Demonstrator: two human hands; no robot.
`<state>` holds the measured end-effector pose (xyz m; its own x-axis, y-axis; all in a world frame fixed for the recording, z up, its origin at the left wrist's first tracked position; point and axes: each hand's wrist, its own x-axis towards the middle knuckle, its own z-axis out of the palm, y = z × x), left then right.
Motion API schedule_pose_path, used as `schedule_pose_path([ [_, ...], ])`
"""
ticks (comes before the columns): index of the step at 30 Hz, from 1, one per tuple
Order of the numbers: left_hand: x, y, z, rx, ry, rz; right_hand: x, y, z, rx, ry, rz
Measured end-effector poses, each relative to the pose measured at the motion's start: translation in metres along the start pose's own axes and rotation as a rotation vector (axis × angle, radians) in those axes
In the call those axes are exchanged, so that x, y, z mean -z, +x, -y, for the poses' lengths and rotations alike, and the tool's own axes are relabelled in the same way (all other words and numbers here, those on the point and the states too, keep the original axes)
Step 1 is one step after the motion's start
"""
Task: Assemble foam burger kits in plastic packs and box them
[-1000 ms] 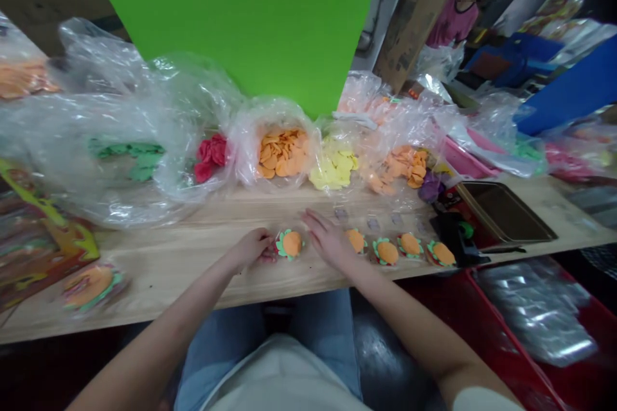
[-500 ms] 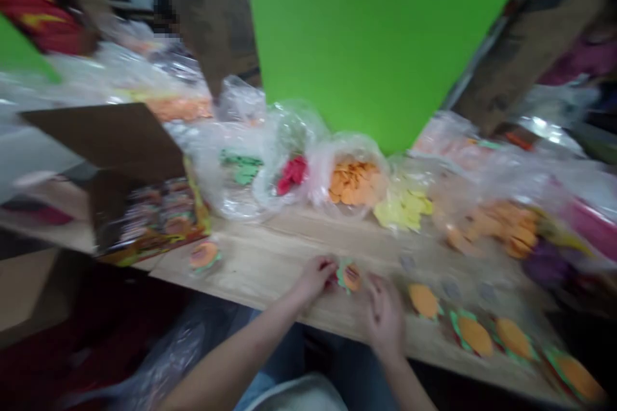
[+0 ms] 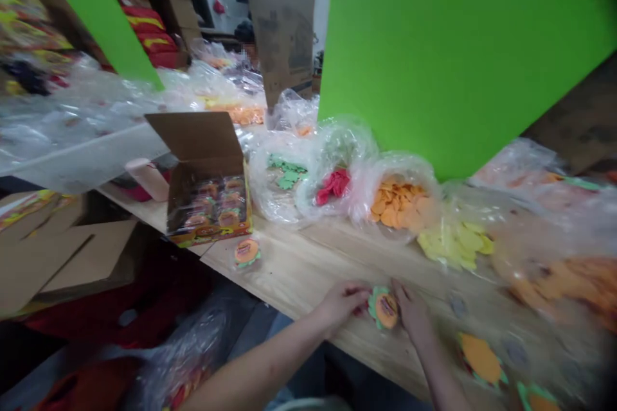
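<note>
The felt flower [image 3: 384, 309], an orange disc with a printed centre on a green petalled backing, sits on the bench [image 3: 308, 276] in the head view, near the front edge and between both hands. The left hand [image 3: 343, 305] reaches in from the lower left, its fingers [image 3: 361, 300] curled closed against the flower's left edge, with a sliver of something red beneath them, too small to name. The right hand [image 3: 412, 314] lies on the other side, its fingers [image 3: 399, 292] touching the flower's upper right edge, though whether they grip it I cannot tell. Farther right along the bench lie two more flowers [image 3: 481, 358], blurred, with small grey squares [image 3: 457, 305] on the wood nearby. Behind the hands, a row of clear plastic bags holds loose felt pieces: green [image 3: 286, 173], red [image 3: 333, 185], orange [image 3: 398, 205] and yellow [image 3: 453, 244]. To the left, an open cardboard box [image 3: 207, 205] holding rows of wrapped flowers stands on the bench, with a single labelled flower [image 3: 247, 253] lying just beside its front corner. A green board [image 3: 463, 58] rises behind the bags, next to a cardboard divider [image 3: 282, 19], and a crumpled plastic bag [image 3: 183, 347] lies below the bench at lower left.
</note>
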<state>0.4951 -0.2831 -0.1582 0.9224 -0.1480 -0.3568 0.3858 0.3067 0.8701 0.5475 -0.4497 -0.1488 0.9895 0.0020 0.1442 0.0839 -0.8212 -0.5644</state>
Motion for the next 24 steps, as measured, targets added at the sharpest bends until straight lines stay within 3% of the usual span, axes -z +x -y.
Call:
schedule_pose_path([
  [3, 0.002, -0.007, -0.004, 0.016, -0.056, -0.054, 0.004, -0.004, 0.014, -0.125, 0.127, 0.111],
  [9, -0.002, -0.009, -0.011, 0.025, -0.056, -0.073, 0.005, -0.011, 0.016, -0.309, 0.271, 0.039],
  [13, -0.010, -0.019, -0.018, 0.063, -0.147, -0.069, 0.012, -0.017, 0.016, -0.255, 0.301, -0.122],
  [16, -0.015, -0.027, -0.025, 0.094, -0.150, -0.010, 0.022, -0.017, 0.015, -0.175, 0.319, -0.121],
  [24, -0.032, -0.032, -0.050, 0.002, 0.331, 0.240, 0.044, -0.019, 0.019, -0.042, 0.340, -0.053],
])
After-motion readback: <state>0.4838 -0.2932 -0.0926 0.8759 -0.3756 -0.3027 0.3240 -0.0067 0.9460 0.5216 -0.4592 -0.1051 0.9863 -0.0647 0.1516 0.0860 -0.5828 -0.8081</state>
